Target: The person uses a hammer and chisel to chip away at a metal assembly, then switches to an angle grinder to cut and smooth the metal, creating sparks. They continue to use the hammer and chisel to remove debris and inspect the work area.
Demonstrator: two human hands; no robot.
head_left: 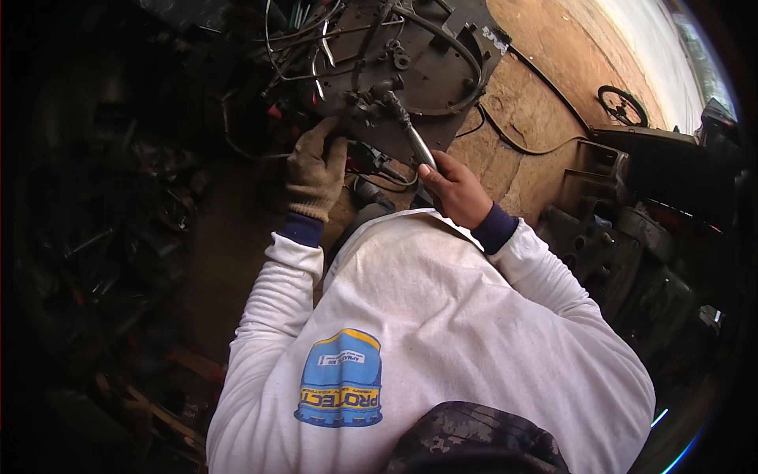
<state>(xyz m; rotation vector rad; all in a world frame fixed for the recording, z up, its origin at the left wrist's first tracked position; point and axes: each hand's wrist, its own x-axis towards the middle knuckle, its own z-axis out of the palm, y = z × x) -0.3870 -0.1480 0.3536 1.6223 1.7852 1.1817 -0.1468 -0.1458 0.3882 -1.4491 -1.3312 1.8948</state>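
The right hand (456, 189), bare, is gripping the handle of a long metal wrench (410, 134), fingers wrapped tight around the shiny shaft. The wrench is angling up and left from that hand, with its dark head sitting on a small greasy fitting (365, 99) on a dark metal plate (438, 63). The left hand (316, 170) is wearing a worn tan work glove and is pressing down on the plate's lower left edge, just beside that fitting; can't really tell whether it's clenching anything or just resting there. Cables and hoses (442, 31) are looping across the plate, which is lying over a dirt floor (537, 103). Dark engine-looking parts (624, 245) are sitting off to the right, well apart from both hands. White long sleeves with dark cuffs are covering both arms.
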